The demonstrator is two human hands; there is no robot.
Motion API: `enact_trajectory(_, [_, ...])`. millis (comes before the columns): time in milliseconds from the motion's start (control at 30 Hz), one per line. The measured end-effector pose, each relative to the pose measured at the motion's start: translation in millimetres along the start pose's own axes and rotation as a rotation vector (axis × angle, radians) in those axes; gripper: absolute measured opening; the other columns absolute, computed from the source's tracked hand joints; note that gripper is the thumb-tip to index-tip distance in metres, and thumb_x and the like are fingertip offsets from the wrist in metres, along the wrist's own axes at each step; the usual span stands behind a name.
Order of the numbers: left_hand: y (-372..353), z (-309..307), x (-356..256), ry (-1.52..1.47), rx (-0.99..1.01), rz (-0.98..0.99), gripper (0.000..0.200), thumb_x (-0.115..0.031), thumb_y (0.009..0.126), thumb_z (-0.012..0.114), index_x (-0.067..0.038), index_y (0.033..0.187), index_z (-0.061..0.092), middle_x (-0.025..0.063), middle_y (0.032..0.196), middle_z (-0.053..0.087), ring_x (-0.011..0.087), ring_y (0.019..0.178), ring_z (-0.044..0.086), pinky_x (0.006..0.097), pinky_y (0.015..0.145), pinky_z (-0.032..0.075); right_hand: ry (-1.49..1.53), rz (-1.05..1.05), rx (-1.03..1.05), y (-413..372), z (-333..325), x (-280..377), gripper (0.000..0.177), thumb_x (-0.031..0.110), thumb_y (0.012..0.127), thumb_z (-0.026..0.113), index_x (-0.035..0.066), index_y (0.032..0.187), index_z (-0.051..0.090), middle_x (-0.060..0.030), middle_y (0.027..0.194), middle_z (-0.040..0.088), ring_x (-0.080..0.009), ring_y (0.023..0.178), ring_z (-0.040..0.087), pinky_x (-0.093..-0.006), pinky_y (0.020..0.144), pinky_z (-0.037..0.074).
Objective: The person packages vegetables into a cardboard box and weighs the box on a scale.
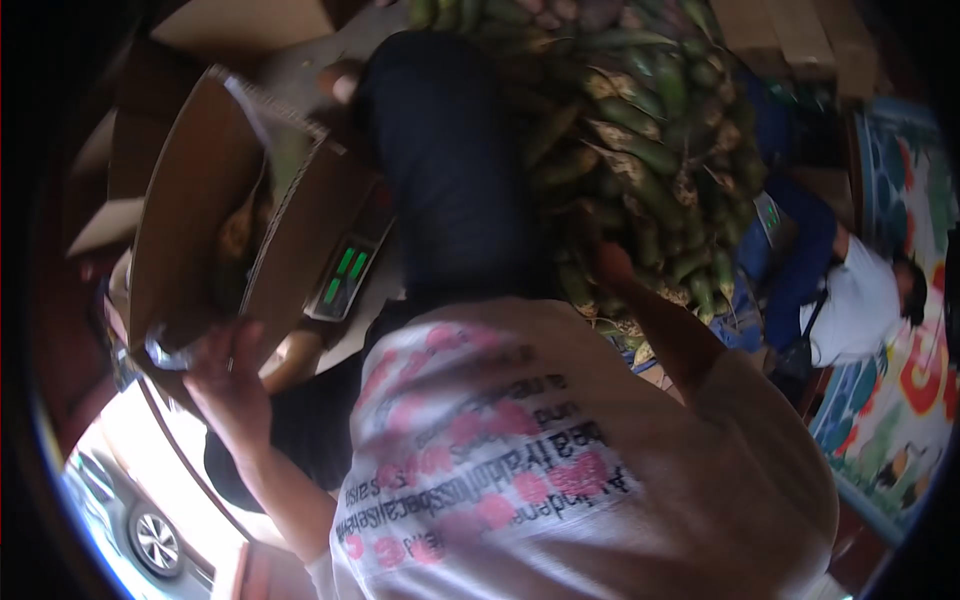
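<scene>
My left hand point(228, 380) is at the near edge of an open cardboard box point(188, 190), its blurred fingers closed over the rim. A shiny clear piece point(168, 355), like plastic or tape, shows beside these fingers. Inside the box lies a brownish and green vegetable point(238, 235), partly in shadow. My right hand point(608, 265) reaches into a large pile of long green vegetables point(655, 155) with pale, dry, papery ends; I cannot make out their exact kind. Blur and shade hide its fingertips, so whether it holds one does not show.
A scale point(345, 278) with green lit digits stands beside the box. My dark-trousered leg point(440, 170) lies between box and pile. Farther right, a co-worker point(855, 310) sits near another lit display point(768, 215). More cardboard boxes point(790, 40) are behind; a car point(150, 535) is at lower left.
</scene>
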State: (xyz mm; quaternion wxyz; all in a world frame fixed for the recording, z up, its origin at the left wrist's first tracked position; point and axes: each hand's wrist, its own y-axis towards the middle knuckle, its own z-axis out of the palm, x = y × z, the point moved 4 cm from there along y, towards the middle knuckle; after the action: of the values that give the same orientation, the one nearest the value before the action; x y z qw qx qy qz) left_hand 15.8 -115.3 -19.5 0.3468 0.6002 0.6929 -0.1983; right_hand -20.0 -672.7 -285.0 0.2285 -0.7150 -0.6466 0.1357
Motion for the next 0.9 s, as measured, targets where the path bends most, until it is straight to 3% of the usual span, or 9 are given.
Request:
enact_trajectory(33, [-0.2, 13.8, -10.0, 0.130, 0.108, -0.144, 0.002, 0.001, 0.082, 0.063, 0.001, 0.082, 0.065, 0.0120, 0.075, 0.065, 0.0134, 0.069, 0.062, 0.0307, 0.061, 0.046, 0.016, 0.114, 0.084, -12.8, -5.8, 16.9, 0.031, 0.034, 0.085, 0.054, 0.006, 0.095, 0.064, -0.0199, 0.082, 0.063, -0.0387, 0.081, 0.062, -0.0494, 0.070, 0.048])
enact_trajectory(100, [-5.0, 40.2, -25.2, 0.250, 0.225, -0.040, 0.009, -0.005, 0.086, 0.058, 0.002, 0.081, 0.062, 0.0137, 0.066, 0.060, 0.0217, 0.061, 0.059, 0.0331, 0.057, 0.043, 0.029, 0.093, 0.078, -26.5, -25.3, 35.1, 0.027, 0.030, 0.086, 0.052, 0.008, 0.099, 0.062, -0.0206, 0.079, 0.063, -0.0389, 0.080, 0.063, -0.0506, 0.068, 0.048])
enact_trajectory(233, [-29.9, 70.6, 10.2, 0.277, 0.420, -0.105, 0.007, -0.003, 0.082, 0.057, 0.002, 0.085, 0.061, 0.0159, 0.073, 0.060, 0.0273, 0.066, 0.061, 0.0381, 0.059, 0.045, -0.027, 0.101, 0.077, -7.5, -23.8, 12.3, 0.027, 0.023, 0.088, 0.048, 0.007, 0.109, 0.054, -0.0235, 0.084, 0.062, -0.0406, 0.082, 0.061, -0.0507, 0.071, 0.048])
enact_trajectory(300, [-35.2, 75.7, 19.2, 0.251, 0.463, -0.143, 0.014, 0.000, 0.080, 0.057, 0.003, 0.093, 0.062, 0.0162, 0.080, 0.062, 0.0296, 0.071, 0.062, 0.0395, 0.064, 0.047, 0.058, -0.073, -0.377, 7.6, -31.5, -10.6, 0.031, 0.015, 0.085, 0.050, 0.006, 0.114, 0.048, -0.0225, 0.098, 0.059, -0.0379, 0.093, 0.057, -0.0467, 0.081, 0.045])
enact_trajectory(367, [-38.2, 78.9, 15.4, 0.161, 0.451, -0.234, 0.024, 0.003, 0.079, 0.056, 0.002, 0.103, 0.061, 0.0171, 0.092, 0.062, 0.0324, 0.082, 0.062, 0.0404, 0.073, 0.048, -0.220, 0.126, -0.213, 23.7, -86.3, -16.7, 0.040, 0.014, 0.079, 0.057, 0.004, 0.116, 0.047, -0.0178, 0.115, 0.050, -0.0329, 0.107, 0.048, -0.0431, 0.091, 0.039])
enact_trajectory(433, [-40.6, 80.2, 15.3, 0.168, 0.449, -0.212, 0.033, 0.004, 0.078, 0.056, 0.000, 0.111, 0.059, 0.0176, 0.103, 0.060, 0.0340, 0.092, 0.060, 0.0412, 0.081, 0.048, -0.252, 0.305, -0.392, 33.7, -111.5, -38.4, 0.049, 0.017, 0.075, 0.064, 0.004, 0.119, 0.045, -0.0125, 0.123, 0.044, -0.0301, 0.114, 0.041, -0.0416, 0.094, 0.036])
enact_trajectory(600, [-41.1, 83.9, 12.2, 0.293, 0.470, -0.093, 0.039, 0.003, 0.079, 0.058, -0.002, 0.117, 0.057, 0.0184, 0.117, 0.055, 0.0335, 0.111, 0.052, 0.0423, 0.091, 0.044, -0.464, 0.285, -0.028, 71.4, -100.8, -95.6, 0.068, 0.034, 0.075, 0.070, 0.006, 0.127, 0.036, -0.0119, 0.128, 0.042, -0.0280, 0.123, 0.036, -0.0434, 0.100, 0.033])
enact_trajectory(733, [-31.2, 81.6, -7.1, 0.221, 0.264, 0.027, 0.035, 0.003, 0.084, 0.055, -0.004, 0.117, 0.058, 0.0152, 0.118, 0.058, 0.0296, 0.102, 0.060, 0.0378, 0.084, 0.051, -0.452, 0.242, 0.070, 78.7, -103.0, -101.1, 0.077, 0.041, 0.073, 0.072, 0.004, 0.127, 0.033, -0.0160, 0.126, 0.046, -0.0314, 0.120, 0.042, -0.0413, 0.100, 0.035])
enact_trajectory(900, [9.1, 78.8, -75.6, 0.287, 0.189, 0.316, 0.034, 0.005, 0.084, 0.055, -0.005, 0.116, 0.059, 0.0123, 0.116, 0.060, 0.0263, 0.099, 0.063, 0.0349, 0.082, 0.052, 0.674, 0.312, 0.218, 62.0, -121.3, -90.7, 0.063, 0.038, 0.082, 0.064, 0.002, 0.128, 0.042, -0.0151, 0.126, 0.050, -0.0260, 0.117, 0.049, -0.0390, 0.096, 0.041])
